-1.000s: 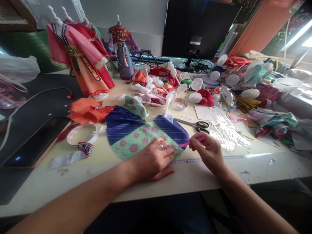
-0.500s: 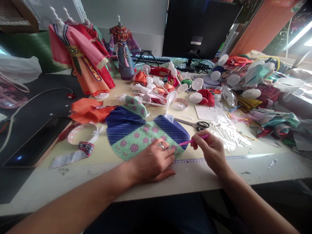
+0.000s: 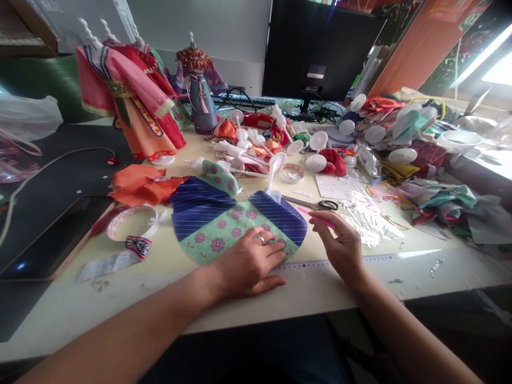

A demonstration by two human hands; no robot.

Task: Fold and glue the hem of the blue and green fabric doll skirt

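My left hand lies flat over the lower right of a small doll skirt, fingers stretched out on its green flowered panel. Dark blue striped panels flank the green one, and the skirt is spread out on the table. My right hand pinches a thin pink stick, held just off the skirt's right edge; whether it is a pen or another tool cannot be made out. A ruler strip runs along the table below the skirt. Black-handled scissors lie behind my right hand.
Dressed doll figures stand at the back left. White doll bodies and stands lie behind the skirt. Fabric scraps pile up at the right. A phone, a tape roll and orange cloth are at the left.
My right hand has drawn the pink stick up and away from the skirt's right edge, and its tip now points up and left. My left hand stays on the skirt. The view shifts slightly.
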